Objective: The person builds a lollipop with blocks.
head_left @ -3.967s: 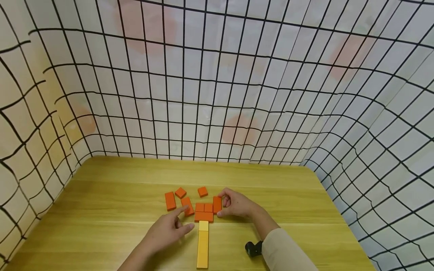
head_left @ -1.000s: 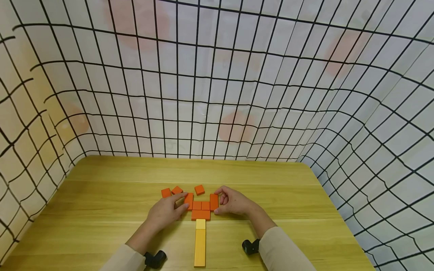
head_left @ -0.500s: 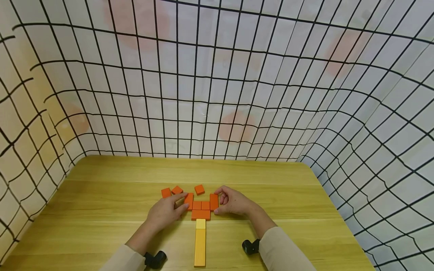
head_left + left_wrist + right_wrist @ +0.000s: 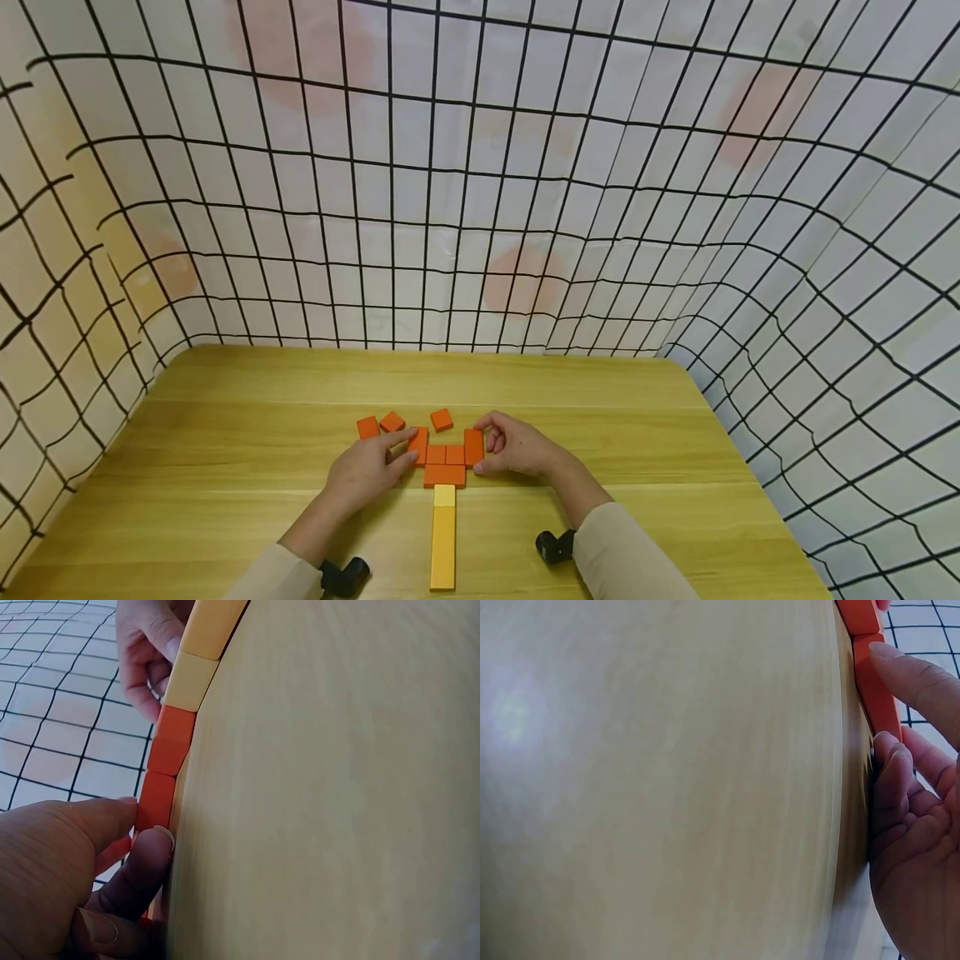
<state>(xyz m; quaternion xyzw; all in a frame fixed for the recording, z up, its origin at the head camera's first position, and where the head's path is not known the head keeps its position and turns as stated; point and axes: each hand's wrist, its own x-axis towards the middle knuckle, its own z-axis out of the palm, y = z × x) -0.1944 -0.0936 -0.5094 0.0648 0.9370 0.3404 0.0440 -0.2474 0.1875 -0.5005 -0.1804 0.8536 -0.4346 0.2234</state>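
An upright orange rectangular block [image 4: 419, 448] is pinched at its left side between the thumb and forefinger of my left hand [image 4: 362, 473]. My right hand [image 4: 522, 448] holds a matching orange block [image 4: 473, 447] by its ends, with the thumb [image 4: 911, 675] near one end in the right wrist view. Two small orange squares [image 4: 446, 455] lie side by side between these blocks. Below the squares is a flat orange rectangle [image 4: 444, 476]. A pale yellow square [image 4: 444, 496] and a long yellow bar [image 4: 442, 547] continue downward as a stem.
Loose orange pieces lie farther back: a square [image 4: 442, 419], another square [image 4: 392, 422] and a block [image 4: 367, 427] partly covered by my left hand. The wooden table [image 4: 225, 375] ends at a black wire grid [image 4: 450, 275]. Black wrist devices [image 4: 555, 547] sit by both sleeves.
Since four seconds ago, my left hand has shifted the tilted orange block rightward and straightened it against the small squares. Over the last second, both hands stay almost still.
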